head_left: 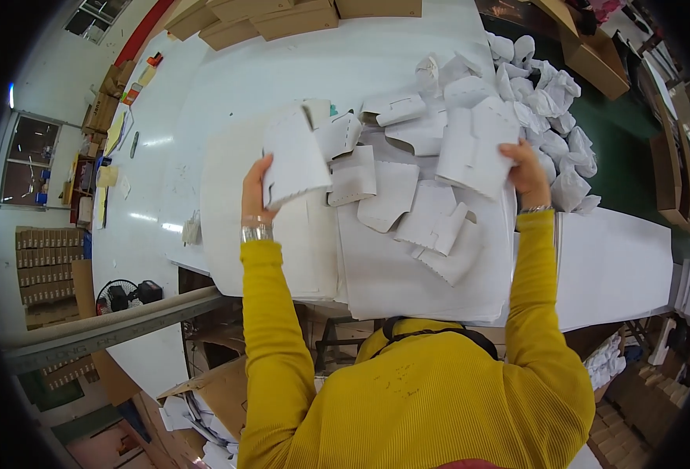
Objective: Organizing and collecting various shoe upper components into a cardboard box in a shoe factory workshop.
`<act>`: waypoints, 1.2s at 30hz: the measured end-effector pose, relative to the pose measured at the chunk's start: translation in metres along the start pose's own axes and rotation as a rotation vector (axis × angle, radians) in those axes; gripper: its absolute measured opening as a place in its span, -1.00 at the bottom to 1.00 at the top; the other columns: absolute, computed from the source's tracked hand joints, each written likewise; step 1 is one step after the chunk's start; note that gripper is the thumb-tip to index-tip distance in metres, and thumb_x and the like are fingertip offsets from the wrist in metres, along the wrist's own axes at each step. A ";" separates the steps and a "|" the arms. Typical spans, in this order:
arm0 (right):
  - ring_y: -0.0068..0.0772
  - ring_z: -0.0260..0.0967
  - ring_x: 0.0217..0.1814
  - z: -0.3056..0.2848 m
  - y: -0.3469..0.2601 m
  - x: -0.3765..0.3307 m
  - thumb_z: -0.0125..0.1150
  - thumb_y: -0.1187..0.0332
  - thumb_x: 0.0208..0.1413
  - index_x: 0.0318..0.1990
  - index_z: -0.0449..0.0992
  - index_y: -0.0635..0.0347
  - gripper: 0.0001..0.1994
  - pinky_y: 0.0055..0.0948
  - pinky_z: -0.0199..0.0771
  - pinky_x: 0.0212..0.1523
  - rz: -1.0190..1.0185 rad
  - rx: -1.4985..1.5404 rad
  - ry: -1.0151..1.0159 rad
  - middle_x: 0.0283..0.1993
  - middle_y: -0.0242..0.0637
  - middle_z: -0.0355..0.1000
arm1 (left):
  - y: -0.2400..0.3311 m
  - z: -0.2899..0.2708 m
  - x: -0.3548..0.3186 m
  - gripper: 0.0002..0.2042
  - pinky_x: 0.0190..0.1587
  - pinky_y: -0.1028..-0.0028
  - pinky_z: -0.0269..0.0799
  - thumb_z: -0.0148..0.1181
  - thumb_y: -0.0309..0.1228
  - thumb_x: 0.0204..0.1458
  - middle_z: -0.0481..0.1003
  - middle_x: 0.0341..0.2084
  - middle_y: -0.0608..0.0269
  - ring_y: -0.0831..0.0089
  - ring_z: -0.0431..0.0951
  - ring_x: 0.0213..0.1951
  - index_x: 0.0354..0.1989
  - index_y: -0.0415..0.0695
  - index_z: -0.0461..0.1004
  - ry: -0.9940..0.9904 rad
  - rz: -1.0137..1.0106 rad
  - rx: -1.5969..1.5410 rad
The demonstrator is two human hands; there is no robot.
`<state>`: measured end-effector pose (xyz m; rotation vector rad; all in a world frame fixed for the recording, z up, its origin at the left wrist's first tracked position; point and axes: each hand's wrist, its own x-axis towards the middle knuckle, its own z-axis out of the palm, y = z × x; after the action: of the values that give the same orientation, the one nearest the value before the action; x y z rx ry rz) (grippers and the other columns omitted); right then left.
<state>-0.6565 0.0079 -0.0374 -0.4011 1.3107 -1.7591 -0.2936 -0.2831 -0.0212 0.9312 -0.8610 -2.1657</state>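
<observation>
My left hand [257, 190] is closed on the edge of a curved white card piece [293, 159] with a notched edge, held above the paper stack. On the right, my right hand [529, 173] grips another folded white card piece [476, 150] by its right side, fingers partly hidden behind it. Between the hands lies a loose heap of similar white card pieces [388, 194], some bent and overlapping. They rest on large white paper sheets [407, 285] stacked at the table's near edge.
White paper-wrapped bundles [552, 102] pile up on a green surface to the right. Brown cardboard boxes [282, 19] stand at the far edge of the white table [181, 133]. A black fan [128, 295] is at the left. More white sheets [611, 266] lie right of my right arm.
</observation>
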 end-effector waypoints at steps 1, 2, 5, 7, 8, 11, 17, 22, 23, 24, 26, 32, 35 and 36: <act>-0.38 0.42 -0.16 -0.014 -0.007 0.007 0.32 0.36 -0.21 -0.10 0.39 0.32 -0.55 -0.43 0.44 -0.12 0.037 -0.025 0.018 -0.20 -0.24 0.44 | 0.002 0.007 0.015 -0.66 -0.12 0.35 0.47 0.15 -0.32 -0.04 0.49 -0.24 0.13 0.32 0.53 -0.21 -0.13 -0.27 0.38 -0.003 0.000 0.000; -0.37 0.41 -0.11 -0.027 -0.014 0.015 0.32 0.36 -0.21 -0.09 0.38 0.33 -0.54 -0.43 0.40 -0.05 0.075 -0.052 0.036 -0.17 -0.22 0.43 | 0.001 0.015 0.030 -0.65 -0.14 0.37 0.48 0.17 -0.30 -0.05 0.49 -0.24 0.14 0.33 0.53 -0.22 -0.13 -0.26 0.38 0.004 -0.057 0.074; -0.37 0.36 -0.06 -0.036 -0.012 0.043 0.35 0.27 -0.24 -0.01 0.37 0.37 -0.42 -0.52 0.27 0.04 0.150 -0.335 -0.072 -0.09 -0.18 0.41 | -0.011 0.023 0.061 -0.61 -0.19 0.39 0.48 0.20 -0.26 -0.07 0.49 -0.24 0.15 0.36 0.53 -0.25 -0.11 -0.24 0.38 0.029 -0.135 0.268; -0.40 0.34 -0.06 -0.030 -0.010 0.053 0.39 0.18 -0.30 0.02 0.37 0.38 -0.33 -0.59 0.20 0.06 0.219 -0.497 -0.197 -0.08 -0.19 0.43 | -0.022 0.025 0.074 -0.54 -0.23 0.42 0.43 0.25 -0.18 -0.14 0.47 -0.25 0.19 0.40 0.50 -0.26 -0.10 -0.21 0.39 0.022 -0.206 0.408; -0.40 0.34 -0.06 -0.027 -0.009 0.058 0.39 0.18 -0.30 0.02 0.37 0.38 -0.33 -0.59 0.20 0.06 0.220 -0.495 -0.205 -0.08 -0.19 0.43 | -0.025 0.025 0.079 -0.54 -0.23 0.42 0.43 0.25 -0.18 -0.14 0.47 -0.25 0.19 0.40 0.50 -0.26 -0.10 -0.21 0.39 0.029 -0.202 0.408; -0.40 0.34 -0.07 -0.009 -0.018 0.054 0.40 0.15 -0.34 -0.01 0.42 0.34 -0.33 -0.59 0.22 0.03 0.315 -0.712 -0.365 -0.13 -0.21 0.44 | -0.034 0.045 0.078 -0.40 -0.15 0.37 0.31 0.30 -0.06 -0.27 0.40 -0.15 0.15 0.29 0.40 -0.13 -0.06 -0.18 0.37 0.066 -0.310 0.688; -0.37 0.33 -0.13 0.017 -0.017 0.043 0.41 0.14 -0.39 -0.07 0.46 0.30 -0.36 -0.55 0.23 0.01 0.207 -1.027 -0.470 -0.22 -0.27 0.43 | -0.043 0.043 0.076 -0.52 -0.12 0.27 0.33 0.29 -0.24 -0.21 0.40 -0.20 0.10 0.28 0.39 -0.14 -0.11 -0.24 0.36 0.075 -0.189 0.578; -0.41 0.34 -0.18 0.003 -0.022 0.025 0.39 0.13 -0.37 -0.12 0.46 0.31 -0.40 -0.54 0.29 -0.08 0.042 -0.956 -0.386 -0.22 -0.28 0.42 | -0.040 0.034 0.059 -0.61 -0.05 0.29 0.39 0.21 -0.44 -0.16 0.44 -0.22 0.09 0.28 0.46 -0.16 -0.12 -0.32 0.32 -0.051 0.014 0.110; -0.42 0.35 -0.18 -0.001 -0.026 0.020 0.38 0.13 -0.35 -0.09 0.44 0.31 -0.39 -0.54 0.30 -0.09 0.043 -0.915 -0.349 -0.23 -0.29 0.42 | -0.034 0.032 0.049 -0.59 0.00 0.32 0.37 0.16 -0.44 -0.14 0.43 -0.17 0.07 0.29 0.45 -0.14 -0.07 -0.34 0.31 -0.057 -0.048 0.106; -0.42 0.35 -0.18 0.001 -0.032 0.011 0.38 0.13 -0.35 -0.09 0.44 0.31 -0.39 -0.54 0.30 -0.09 0.049 -0.906 -0.354 -0.23 -0.29 0.42 | -0.030 0.025 0.044 -0.59 0.00 0.32 0.37 0.16 -0.44 -0.14 0.43 -0.17 0.07 0.29 0.45 -0.14 -0.07 -0.34 0.31 -0.049 -0.051 0.113; -0.46 0.39 -0.24 0.005 -0.037 -0.014 0.28 0.19 -0.20 -0.14 0.44 0.33 -0.53 -0.58 0.37 -0.20 0.063 -0.434 -0.060 -0.32 -0.31 0.44 | -0.026 0.012 0.036 -0.53 0.02 0.35 0.36 0.13 -0.44 -0.13 0.43 -0.15 0.07 0.30 0.45 -0.12 0.02 -0.31 0.27 -0.141 -0.125 0.257; -0.47 0.39 -0.15 -0.055 0.051 -0.066 0.23 0.20 -0.05 -0.04 0.36 0.31 -0.54 -0.49 0.42 -0.13 0.415 0.143 -0.006 -0.18 -0.28 0.42 | -0.046 0.002 0.047 -0.19 0.13 0.42 0.14 0.28 -0.40 -0.27 0.29 0.02 0.06 0.27 0.29 0.04 0.25 -0.17 0.04 -0.209 -0.117 0.575; -0.44 0.36 -0.08 -0.024 0.064 -0.098 0.23 0.23 -0.04 0.05 0.29 0.32 -0.47 -0.47 0.35 -0.02 0.354 0.013 0.168 -0.08 -0.25 0.40 | -0.048 0.001 0.052 -0.17 0.16 0.40 0.09 0.32 -0.34 -0.29 0.27 0.04 0.03 0.26 0.25 0.07 0.25 -0.11 0.07 -0.253 -0.228 0.646; -0.44 0.36 -0.08 -0.022 0.064 -0.105 0.23 0.23 -0.04 0.05 0.29 0.32 -0.47 -0.47 0.35 -0.02 0.357 0.015 0.180 -0.08 -0.25 0.40 | -0.046 0.010 0.051 -0.14 0.15 0.40 0.09 0.33 -0.31 -0.31 0.25 0.05 0.03 0.26 0.24 0.07 0.26 -0.10 0.04 -0.282 -0.279 0.723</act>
<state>-0.5835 0.1009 -0.0784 0.0048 1.3963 -1.5271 -0.3424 -0.2905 -0.0693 1.1400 -1.8221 -2.2780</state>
